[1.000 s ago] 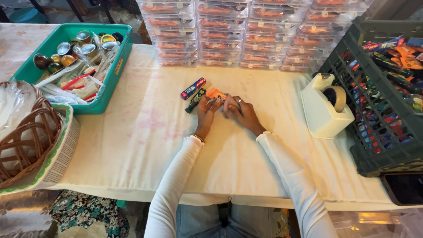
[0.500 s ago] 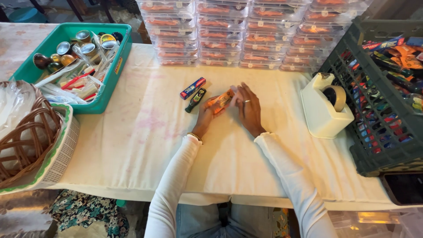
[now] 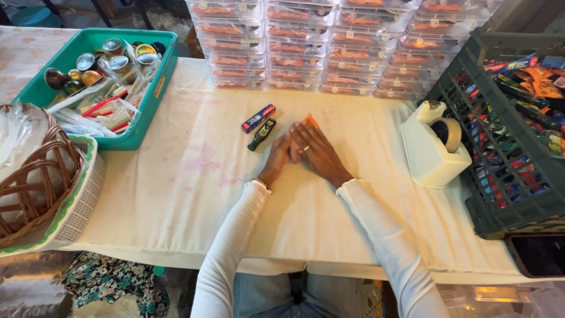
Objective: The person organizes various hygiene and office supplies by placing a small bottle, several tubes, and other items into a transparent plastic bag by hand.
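My right hand point(image 3: 318, 152) lies flat on the white tablecloth point(image 3: 188, 176), fingers together, covering a small orange packet point(image 3: 311, 121) whose tip shows beyond my fingertips. Beside it, my left hand point(image 3: 279, 159) rests with its fingers tucked against the right hand, touching the same packet. Just left of my hands lie a blue and red small packet point(image 3: 258, 118) and a dark green one point(image 3: 262, 134), both untouched.
A teal bin point(image 3: 150, 112) of tins and wrapped items sits far left. A wicker basket point(image 3: 26, 176) is at the left edge. Stacked clear boxes point(image 3: 329, 47) line the back. A white tape dispenser point(image 3: 432, 147) and a dark crate point(image 3: 500, 176) of packets stand right.
My hands were apart handling the orange packet; now both have flattened and closed over it, pressing it onto the cloth.
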